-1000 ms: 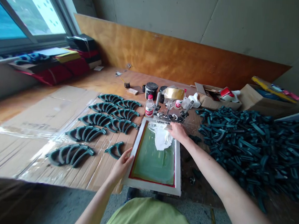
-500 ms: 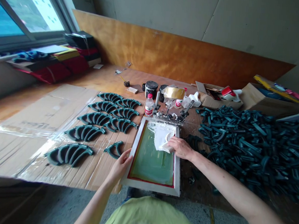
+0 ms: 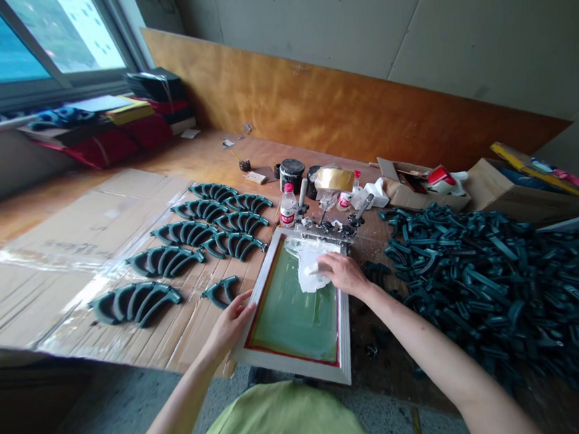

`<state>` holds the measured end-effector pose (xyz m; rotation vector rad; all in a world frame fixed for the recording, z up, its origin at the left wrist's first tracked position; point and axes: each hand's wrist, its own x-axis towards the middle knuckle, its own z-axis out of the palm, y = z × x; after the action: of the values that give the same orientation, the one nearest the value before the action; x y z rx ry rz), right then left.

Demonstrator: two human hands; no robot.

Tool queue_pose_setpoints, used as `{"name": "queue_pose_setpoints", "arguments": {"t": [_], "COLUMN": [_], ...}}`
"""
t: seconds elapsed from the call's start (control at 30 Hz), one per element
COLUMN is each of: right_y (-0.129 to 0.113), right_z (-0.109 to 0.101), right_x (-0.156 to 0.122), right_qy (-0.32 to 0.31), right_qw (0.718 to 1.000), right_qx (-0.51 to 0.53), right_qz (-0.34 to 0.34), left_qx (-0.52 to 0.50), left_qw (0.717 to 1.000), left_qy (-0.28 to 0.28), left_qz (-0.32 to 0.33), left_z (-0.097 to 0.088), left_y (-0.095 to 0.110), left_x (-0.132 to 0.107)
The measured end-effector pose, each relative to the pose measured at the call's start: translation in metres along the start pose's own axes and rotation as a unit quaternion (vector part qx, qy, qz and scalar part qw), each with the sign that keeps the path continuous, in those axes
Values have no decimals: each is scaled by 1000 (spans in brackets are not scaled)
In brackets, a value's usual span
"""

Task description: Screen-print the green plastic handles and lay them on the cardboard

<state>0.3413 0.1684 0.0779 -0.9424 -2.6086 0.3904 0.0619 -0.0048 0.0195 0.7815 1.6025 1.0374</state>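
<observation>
The right hand (image 3: pixel 341 272) had shifted up and slightly left over the white patch (image 3: pixel 309 284), its fingers closed on a white piece (image 3: pixel 312 269) too unclear to identify. The left hand (image 3: pixel 236 314) gripped the left edge of the framed screen (image 3: pixel 286 324), lower centre of the view. Green parts (image 3: pixel 137 302) lay in rows at left; a dark green heap (image 3: pixel 465 278) covered the right.

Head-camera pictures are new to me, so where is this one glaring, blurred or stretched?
Head view: daylight enters through the blue-tinted glass window at upper left, and clear plastic tape glares white on the flat brown cardboard; same head view: the heap of dark green curved parts looks smeared and stretched rightward, while the silver-framed green rectangular screen is clearer.
</observation>
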Motion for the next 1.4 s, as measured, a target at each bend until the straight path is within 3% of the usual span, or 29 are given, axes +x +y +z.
{"name": "queue_pose_setpoints", "arguments": {"t": [0.13, 0.2, 0.27, 0.37, 0.47, 0.57, 0.63, 0.7, 0.77, 0.83, 0.87, 0.9, 0.97, 1.03, 1.07, 1.13, 1.23, 1.27, 1.33, 1.4], "right_y": [18, 30, 43, 61, 60, 44, 31, 20, 2, -28, -46, -65, -96, -105, -99, -69, -2, 18, 47, 62], "right_z": [-17, -28, -41, -46, -20, 22, 40, 46, 44, 44, 47, 51, 61, 66, 65, 57, 41, 38, 34, 34], "right_x": [51, 62, 56, 22, -19, -44, -49, -47, -44, -43, -44, -45, -50, -60, -68, -87, -118, -128, -149, -174], "right_qy": [33, 65, 123, 187, 148, 70, 28, 14, 37, 89, 114, 127, 104, 72, 67, 72, 7, -33, -90, -107], "right_qw": [994, 988, 977, 950, 946, 976, 987, 989, 986, 983, 982, 984, 993, 996, 998, 990, 927, 905, 883, 885], "right_qx": [-5, -31, -42, -19, 12, 13, -9, -33, -44, -49, -53, -55, -46, -21, -10, -15, -100, -122, -142, -149], "right_qz": [102, 138, 171, 250, 287, 205, 155, 146, 157, 154, 139, 109, 8, -38, -16, 119, 361, 406, 439, 427], "left_qx": [-18, -26, -30, -96, -168, -196, -220, -240, -220, -157, -129, -128, -161, -191, -193, -175, -103, -73, -22, 11], "left_qw": [999, 999, 999, 991, 968, 954, 946, 943, 961, 984, 983, 978, 971, 970, 971, 973, 971, 968, 958, 953], "left_qy": [-22, -26, -16, -10, -21, -38, -32, 3, 1, -73, -123, -139, -118, -58, -23, 42, 139, 166, 206, 224], "left_qz": [-19, -11, 19, 95, 185, 225, 234, 231, 170, 36, -37, -85, -134, -141, -140, -142, -165, -176, -196, -204], "left_z": [-6, -12, -15, -10, 3, 17, 22, 28, 37, 50, 57, 64, 73, 69, 61, 33, -21, -37, -60, -71], "left_y": [41, 68, 96, 135, 172, 203, 210, 199, 169, 124, 100, 77, 36, 7, -4, -22, -45, -52, -66, -75], "left_x": [-18, -27, -31, -22, -2, 16, 21, 19, 11, -3, -10, -18, -30, -35, -34, -26, -11, -7, 2, 10]}}
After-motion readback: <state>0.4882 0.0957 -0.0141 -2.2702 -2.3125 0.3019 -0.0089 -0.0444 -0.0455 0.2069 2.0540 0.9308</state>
